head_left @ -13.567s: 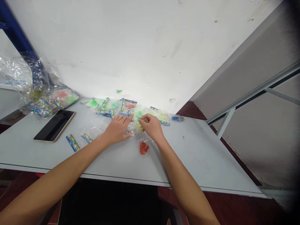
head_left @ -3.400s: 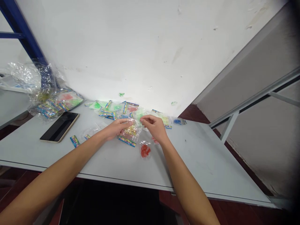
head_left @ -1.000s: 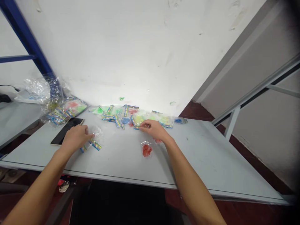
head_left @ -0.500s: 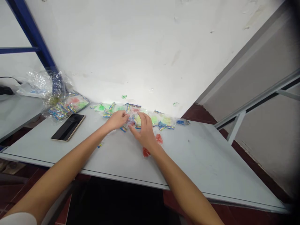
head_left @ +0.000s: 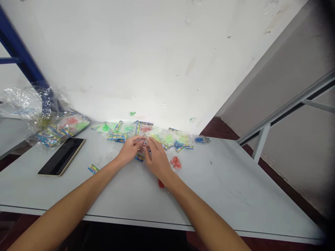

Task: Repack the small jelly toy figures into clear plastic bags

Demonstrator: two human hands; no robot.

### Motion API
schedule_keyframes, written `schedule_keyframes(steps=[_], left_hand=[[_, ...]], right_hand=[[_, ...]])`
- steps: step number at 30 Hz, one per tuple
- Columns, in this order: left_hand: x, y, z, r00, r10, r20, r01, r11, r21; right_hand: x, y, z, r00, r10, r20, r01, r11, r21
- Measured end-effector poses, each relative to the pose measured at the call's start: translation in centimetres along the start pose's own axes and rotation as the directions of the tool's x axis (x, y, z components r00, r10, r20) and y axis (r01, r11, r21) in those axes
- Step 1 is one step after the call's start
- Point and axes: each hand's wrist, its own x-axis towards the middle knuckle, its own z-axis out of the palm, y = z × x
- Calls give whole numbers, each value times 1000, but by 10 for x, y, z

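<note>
My left hand (head_left: 129, 150) and my right hand (head_left: 157, 162) meet on the grey table top, their fingertips pinching a small clear plastic bag (head_left: 144, 146) from both sides. Its contents are mostly hidden by my fingers. Just behind lies a row of clear bags with green, red and blue contents and rainbow paper strips (head_left: 146, 134). A red-filled packet (head_left: 176, 162) sits right of my right hand, and another red piece (head_left: 161, 183) pokes out under my right wrist. A rainbow paper strip (head_left: 139, 158) lies below my fingers.
A black smartphone (head_left: 62, 161) lies on the grey table (head_left: 222, 188) at left, near a loose strip (head_left: 93, 169). Behind it is a heap of bags and crumpled clear plastic (head_left: 31, 108). A white wall stands behind the table, with a blue metal frame (head_left: 22, 59) at far left.
My left hand has come back from beside the phone to the middle, and both hands now close together on the bag. The view has shifted slightly.
</note>
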Motion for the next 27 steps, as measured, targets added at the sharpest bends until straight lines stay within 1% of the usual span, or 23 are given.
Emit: schedule_keyframes(steps=[4,7,9,11,13,16,18,20,24,25,27], left_hand=[[1,4,-5,996,45,72,-51,996,79],[-2,10,-7,993,62,98,-79,981,177],[-4,13,-7,992,58,112,-82,973,217],[-5,14,-6,993,48,109,-75,963,257],[-6,15,-6,996,48,73,-69,945,319],[-7,16,-6,995,102,13,-99,909,405],[-8,17,-5,992,128,10,-120,897,425],[-8,19,-5,994,109,24,-110,910,401],[-7,20,-8,999,47,23,-51,953,298],[-6,20,-9,999,48,16,-50,950,309],[-4,19,-14,995,100,-13,-85,905,417]], right_hand=[[3,8,-3,997,74,-27,-74,997,16],[6,8,-10,984,176,-19,-174,982,74],[8,6,-16,967,255,0,-252,957,143],[10,4,-23,941,338,33,-336,915,222],[13,3,-28,904,418,88,-424,856,296],[17,6,-35,843,493,214,-536,750,387],[19,7,-39,815,496,300,-580,696,424],[20,8,-42,809,473,348,-587,678,442],[22,6,-48,850,418,320,-523,736,429],[22,7,-48,857,410,312,-511,751,417],[21,8,-48,858,410,310,-509,765,395]])
